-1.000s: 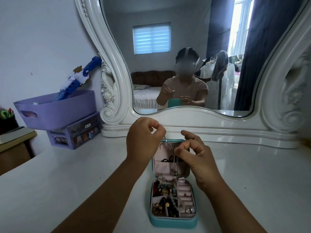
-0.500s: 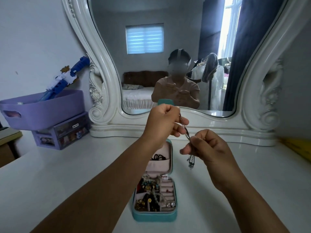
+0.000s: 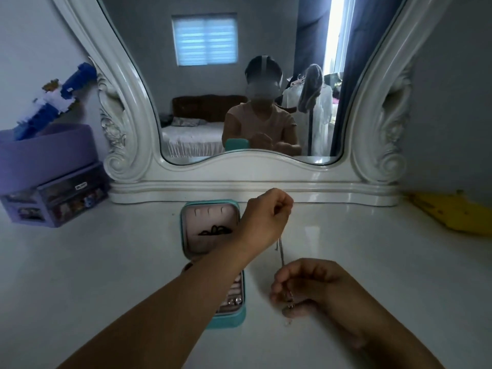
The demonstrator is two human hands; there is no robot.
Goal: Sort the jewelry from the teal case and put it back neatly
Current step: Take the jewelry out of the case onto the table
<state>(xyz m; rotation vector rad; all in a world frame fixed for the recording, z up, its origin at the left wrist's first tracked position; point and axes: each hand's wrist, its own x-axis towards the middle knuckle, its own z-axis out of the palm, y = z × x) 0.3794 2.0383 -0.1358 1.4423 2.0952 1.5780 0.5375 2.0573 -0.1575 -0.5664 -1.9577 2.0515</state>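
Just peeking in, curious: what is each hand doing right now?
Left hand: pinches the top of the silver chain.
Right hand: fingers curled round the chain's lower end, right of the teal case.

Mirror — lilac basket, left

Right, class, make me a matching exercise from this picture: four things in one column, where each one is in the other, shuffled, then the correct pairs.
Things:
1. teal case
2. chain
3. purple tub
4. yellow item

Places:
A. far left, on a small drawer box
B. stretched between both hands
C. far right of the table
D. open, under the left forearm

Pairs: 1-D, 2-B, 3-A, 4-C
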